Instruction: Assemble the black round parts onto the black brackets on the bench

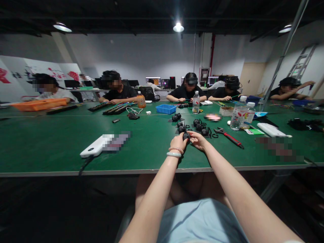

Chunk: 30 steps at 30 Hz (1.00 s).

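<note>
Your left hand has its fingers closed on a small black part, which sits between your two hands over the green worktop. Your right hand has its fingers bent at the part's right side; I cannot tell whether they pinch it. More black parts sit just beyond, and a red-and-black wrench lies to the right
</note>
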Each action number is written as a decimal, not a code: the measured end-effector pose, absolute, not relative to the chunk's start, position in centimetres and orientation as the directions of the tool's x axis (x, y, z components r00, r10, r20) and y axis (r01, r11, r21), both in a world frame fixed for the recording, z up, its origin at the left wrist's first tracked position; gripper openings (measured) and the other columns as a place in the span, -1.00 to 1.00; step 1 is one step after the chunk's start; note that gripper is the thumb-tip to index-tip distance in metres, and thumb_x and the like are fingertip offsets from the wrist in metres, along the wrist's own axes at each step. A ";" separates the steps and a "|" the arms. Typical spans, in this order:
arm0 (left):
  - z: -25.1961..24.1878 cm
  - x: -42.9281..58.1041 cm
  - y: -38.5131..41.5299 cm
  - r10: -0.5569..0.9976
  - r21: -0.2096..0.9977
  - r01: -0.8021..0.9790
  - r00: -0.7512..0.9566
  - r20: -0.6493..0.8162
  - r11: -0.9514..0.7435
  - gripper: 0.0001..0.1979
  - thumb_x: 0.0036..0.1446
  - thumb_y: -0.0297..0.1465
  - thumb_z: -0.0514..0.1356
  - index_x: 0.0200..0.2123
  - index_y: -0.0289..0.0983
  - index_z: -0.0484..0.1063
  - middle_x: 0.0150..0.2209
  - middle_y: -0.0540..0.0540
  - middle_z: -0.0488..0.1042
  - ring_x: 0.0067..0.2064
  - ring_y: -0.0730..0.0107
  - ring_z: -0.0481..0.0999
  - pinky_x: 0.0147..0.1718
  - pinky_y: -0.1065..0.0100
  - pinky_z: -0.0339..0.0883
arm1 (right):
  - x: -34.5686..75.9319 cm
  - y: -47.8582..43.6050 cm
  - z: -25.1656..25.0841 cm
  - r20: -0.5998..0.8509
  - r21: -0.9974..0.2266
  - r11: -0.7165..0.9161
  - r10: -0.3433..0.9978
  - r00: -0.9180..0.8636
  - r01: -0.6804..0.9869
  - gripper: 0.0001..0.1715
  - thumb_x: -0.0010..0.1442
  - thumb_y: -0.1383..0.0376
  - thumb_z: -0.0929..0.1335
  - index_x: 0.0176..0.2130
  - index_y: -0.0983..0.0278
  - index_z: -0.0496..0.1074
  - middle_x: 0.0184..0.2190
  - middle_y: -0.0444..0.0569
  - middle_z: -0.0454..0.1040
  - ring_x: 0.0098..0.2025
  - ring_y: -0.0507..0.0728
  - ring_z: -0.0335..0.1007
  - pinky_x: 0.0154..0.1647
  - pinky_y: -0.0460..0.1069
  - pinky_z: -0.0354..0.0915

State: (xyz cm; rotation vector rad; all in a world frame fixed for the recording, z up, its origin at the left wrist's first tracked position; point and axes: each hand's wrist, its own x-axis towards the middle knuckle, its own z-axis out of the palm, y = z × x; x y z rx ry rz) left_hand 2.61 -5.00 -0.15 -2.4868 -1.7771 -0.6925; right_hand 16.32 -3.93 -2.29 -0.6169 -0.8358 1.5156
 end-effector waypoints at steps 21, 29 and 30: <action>-0.8 4.7 -11.5 0.973 0.139 0.967 0.198 0.120 -0.214 -0.33 -0.10 0.07 -0.15 0.09 0.01 -0.16 0.12 -0.26 -0.03 0.11 -0.16 -0.08 -0.07 -0.08 -0.16 | 16.6 -3.5 -2.4 0.093 -0.807 0.101 0.995 0.043 -0.582 -0.82 -0.24 0.45 0.32 -0.47 0.30 0.37 -0.48 -0.04 0.43 -0.40 0.04 0.33 -0.56 -0.12 0.18; 0.1 4.9 -10.6 0.982 0.042 0.984 0.171 0.082 -0.174 -0.28 -0.22 0.14 -0.10 -0.01 -0.09 0.14 0.04 -0.31 0.14 0.07 -0.18 0.01 -0.06 -0.11 -0.27 | 16.8 -3.1 -2.9 0.081 -0.810 0.101 0.995 0.060 -0.578 -0.83 -0.23 0.45 0.32 -0.48 0.29 0.37 -0.49 -0.07 0.41 -0.41 0.02 0.31 -0.52 -0.12 0.19; 0.3 4.7 -10.5 0.982 0.039 0.983 0.175 0.078 -0.178 -0.26 -0.24 0.16 -0.11 -0.01 -0.09 0.15 0.02 -0.31 0.16 0.07 -0.18 0.02 -0.07 -0.11 -0.26 | 16.8 -3.0 -3.0 0.079 -0.810 0.100 0.995 0.060 -0.578 -0.83 -0.23 0.45 0.32 -0.48 0.29 0.38 -0.49 -0.07 0.41 -0.41 0.01 0.31 -0.52 -0.12 0.19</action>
